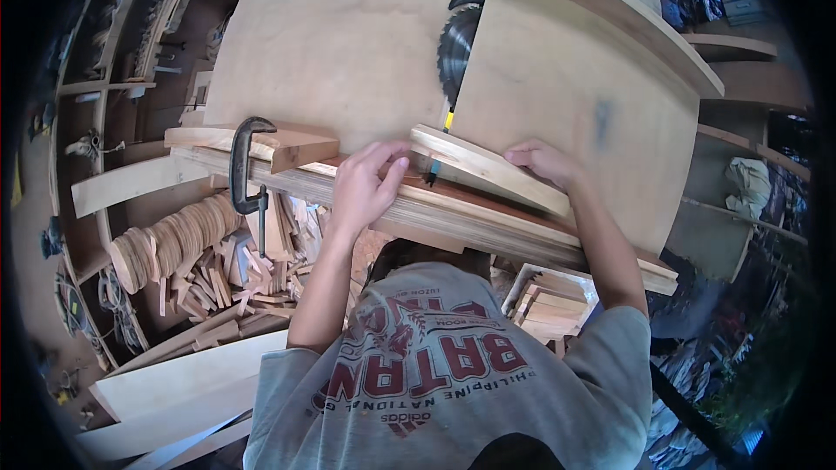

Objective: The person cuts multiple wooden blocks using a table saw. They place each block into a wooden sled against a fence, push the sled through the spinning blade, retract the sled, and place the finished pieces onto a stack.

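A pale wooden board (483, 167) lies angled on the saw table's front, over a blade slot marked with blue and yellow. My right hand (542, 163) grips it near its right part, fingers on the far side. My left hand (370, 187) rests at the front edge beside the board's left end, fingers loosely bent and thumb apart; whether the fingertips touch the board is unclear. A circular saw blade (457, 57) stands up through the plywood top (331, 43) beyond the board. Long layered strips (470, 226) run along the front edge under my hands.
A black C-clamp (244, 165) holds a wood block (305, 144) at the left front. A long fence (627, 9) crosses the far side. Stacked round pieces (174, 239) and offcuts (231, 287) lie lower left, shelving (104, 87) stands left, a box of blocks (549, 305) sits below right.
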### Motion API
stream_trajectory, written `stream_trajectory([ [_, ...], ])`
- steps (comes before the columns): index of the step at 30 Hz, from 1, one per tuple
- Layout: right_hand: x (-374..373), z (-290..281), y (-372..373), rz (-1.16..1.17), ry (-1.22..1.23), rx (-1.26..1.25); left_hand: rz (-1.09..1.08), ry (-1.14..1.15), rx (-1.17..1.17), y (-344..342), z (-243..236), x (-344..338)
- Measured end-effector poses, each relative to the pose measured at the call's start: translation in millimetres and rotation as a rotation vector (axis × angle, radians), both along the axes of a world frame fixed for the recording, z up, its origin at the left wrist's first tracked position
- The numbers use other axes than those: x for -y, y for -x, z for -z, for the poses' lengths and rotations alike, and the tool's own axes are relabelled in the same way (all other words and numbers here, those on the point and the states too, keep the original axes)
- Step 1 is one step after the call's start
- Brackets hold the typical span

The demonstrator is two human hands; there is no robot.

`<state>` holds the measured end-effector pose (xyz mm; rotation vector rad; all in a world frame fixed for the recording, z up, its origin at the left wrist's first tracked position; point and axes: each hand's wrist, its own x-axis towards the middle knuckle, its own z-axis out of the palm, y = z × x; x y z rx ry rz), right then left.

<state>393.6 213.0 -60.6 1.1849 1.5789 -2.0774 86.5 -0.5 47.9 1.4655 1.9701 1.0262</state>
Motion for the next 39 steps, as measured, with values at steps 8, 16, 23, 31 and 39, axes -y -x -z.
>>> stream_trajectory([
  [8, 11.9, -49.2, -3.1, 0.578, 0.66, -0.5, -0.039, 0.06, -0.032, -2.3, 4.0, 2.8],
  [16, 15.2, -81.1, 7.6, 0.836, 0.54, -0.979, 0.054, 0.016, 0.115, -24.1, -14.0, 8.5],
  [23, 60.5, -96.0, 23.4, 1.171, 0.577, -0.834, 0.144, -0.258, 0.025, -71.5, -33.4, -15.6],
  [31, 84.9, -137.4, -27.1, 0.123, -0.903, 0.042, 0.091, 0.317, 0.59, 16.2, 16.6, -48.5],
  [39, 53.2, -64.5, -29.9, 0.025, -0.508, -0.119, 0.252, 0.507, 0.55, 29.7, 35.9, -65.9],
])
